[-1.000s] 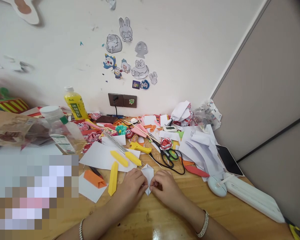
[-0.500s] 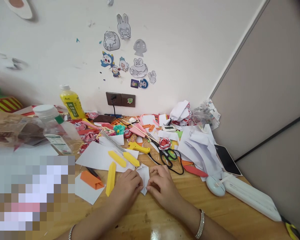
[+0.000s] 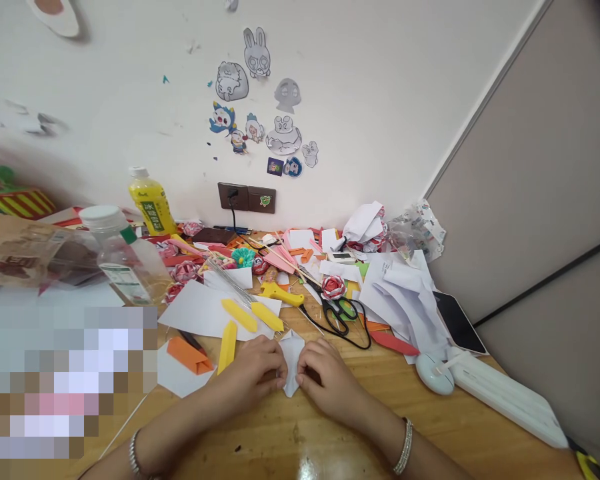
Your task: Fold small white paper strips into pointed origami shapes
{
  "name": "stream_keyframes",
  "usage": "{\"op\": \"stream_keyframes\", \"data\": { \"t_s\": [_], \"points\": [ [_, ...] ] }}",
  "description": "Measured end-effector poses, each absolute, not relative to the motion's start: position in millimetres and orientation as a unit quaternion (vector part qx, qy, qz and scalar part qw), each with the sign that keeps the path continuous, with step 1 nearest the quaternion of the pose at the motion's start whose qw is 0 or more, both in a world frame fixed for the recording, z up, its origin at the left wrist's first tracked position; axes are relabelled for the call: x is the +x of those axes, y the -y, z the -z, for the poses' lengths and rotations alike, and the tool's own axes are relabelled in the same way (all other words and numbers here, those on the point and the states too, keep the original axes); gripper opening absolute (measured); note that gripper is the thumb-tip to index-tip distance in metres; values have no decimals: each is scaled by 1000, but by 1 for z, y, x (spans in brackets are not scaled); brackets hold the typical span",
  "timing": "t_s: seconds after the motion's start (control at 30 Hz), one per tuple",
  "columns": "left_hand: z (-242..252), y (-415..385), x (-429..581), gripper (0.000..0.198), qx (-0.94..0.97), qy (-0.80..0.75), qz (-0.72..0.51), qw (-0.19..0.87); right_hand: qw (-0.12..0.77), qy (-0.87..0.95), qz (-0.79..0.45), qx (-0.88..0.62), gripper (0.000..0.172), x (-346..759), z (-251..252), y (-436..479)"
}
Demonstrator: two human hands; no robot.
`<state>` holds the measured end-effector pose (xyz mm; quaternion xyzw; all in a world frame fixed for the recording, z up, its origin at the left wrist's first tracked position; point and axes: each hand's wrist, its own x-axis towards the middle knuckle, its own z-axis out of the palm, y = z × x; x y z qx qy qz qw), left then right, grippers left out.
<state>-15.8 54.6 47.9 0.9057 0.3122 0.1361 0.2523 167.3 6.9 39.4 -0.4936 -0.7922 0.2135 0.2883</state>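
Observation:
A small folded piece of white paper (image 3: pixel 292 359), pointed at top and bottom, stands between my hands near the table's middle. My left hand (image 3: pixel 261 365) pinches its left edge with thumb and curled fingers. On the other side, my right hand (image 3: pixel 325 371) grips the right edge in the same way. Just left of my left hand lies a folded yellow paper strip (image 3: pixel 227 348), with two more yellow strips behind it. Farther left an orange folded paper (image 3: pixel 189 355) rests on a white sheet.
Behind my hands are a yellow glue gun (image 3: pixel 280 293), black-handled scissors (image 3: pixel 341 313), a red-and-white paper rose (image 3: pixel 333 287) and scattered scraps. Bottles (image 3: pixel 153 208) stand at the left. A white lamp (image 3: pixel 510 400) and a tablet (image 3: pixel 460 323) lie at the right.
The view has shifted slightly to the left. The white paper now shows more of its face between my hands, its top point clear of my fingers. Both hands still hold its sides.

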Motion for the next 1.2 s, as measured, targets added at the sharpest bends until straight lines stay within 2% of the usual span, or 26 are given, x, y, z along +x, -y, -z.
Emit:
{"op": "stream_keyframes", "data": {
  "t_s": [0.27,0.63,0.93,1.07,1.2],
  "points": [
    [-41,-50,-8,15,890,-369,-160,216,290,781,-204,-514,13,165,-39,-7],
    [-43,-40,0,12,872,-428,-164,170,283,766,-157,-555,13,156,-38,-4],
    [-38,-37,1,13,875,-433,-164,142,285,755,-141,-573,11,154,-35,-3],
    [-37,-37,0,12,877,-428,-165,146,307,785,-152,-517,7,161,-36,-1],
    [-40,-38,1,7,874,-432,-161,153,269,860,-98,-423,11,169,-41,5]
  ]
}}
